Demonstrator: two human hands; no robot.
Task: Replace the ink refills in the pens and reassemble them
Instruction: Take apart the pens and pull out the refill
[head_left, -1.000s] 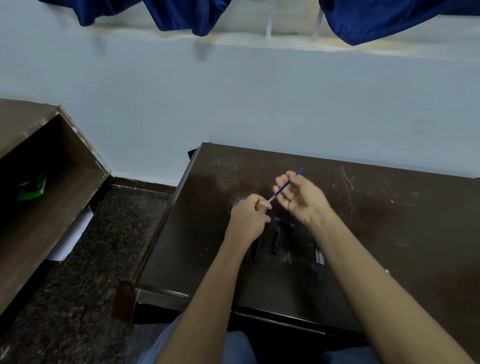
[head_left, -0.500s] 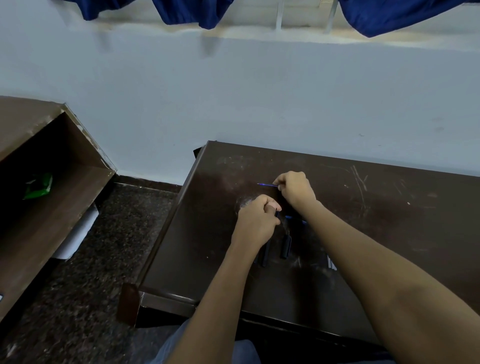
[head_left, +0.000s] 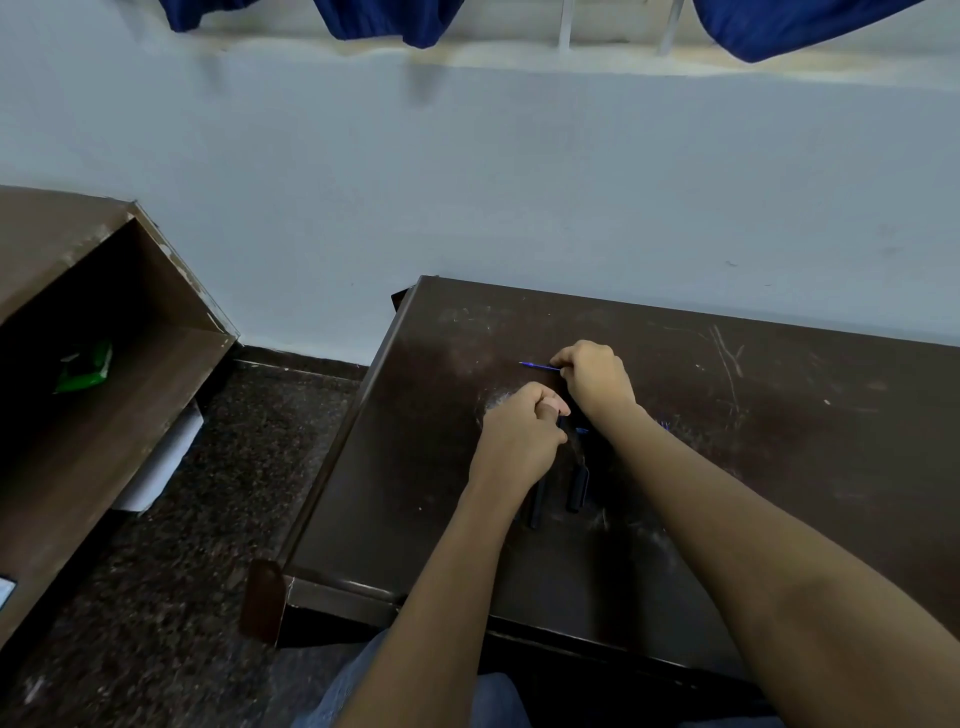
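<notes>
Step in hand: refill swap on one pen, looks mid-way. R hand (head_left: 592, 376) is over the table (head_left: 779, 467), on the far side of the L hand (head_left: 522, 434) and almost touching it. R fingers (head_left: 569, 359) are clenched round a thin blue refill (head_left: 537, 367). Only its tip end shows, poking out to the left, roughly level and low over the tabletop; touching or not, can't tell. L fingers (head_left: 540, 394) are curled w/ thumb on top, apparently pinching a dark pen barrel (head_left: 560, 420). Most of it is hidden in the fist, so that ID is a guess. The refill is outside the barrel, not lined up w/ it. Two dark pen pieces (head_left: 576, 488) lie on the table on the near side of the hands, between the forearms, one partly under the L wrist. Small blue bits (head_left: 582, 430) by the R wrist are too small to ID. Can't tell if this refill is the spent one or the fresh one. If spent, next move is prob. to lay it aside and pick a new one. If fresh, swing the tip round to the barrel mouth, line up on axis and slide in while L holds steady. It's thin, so likely bends if pushed off-line. Reassembly w/ the loose pieces not yet done.
</notes>
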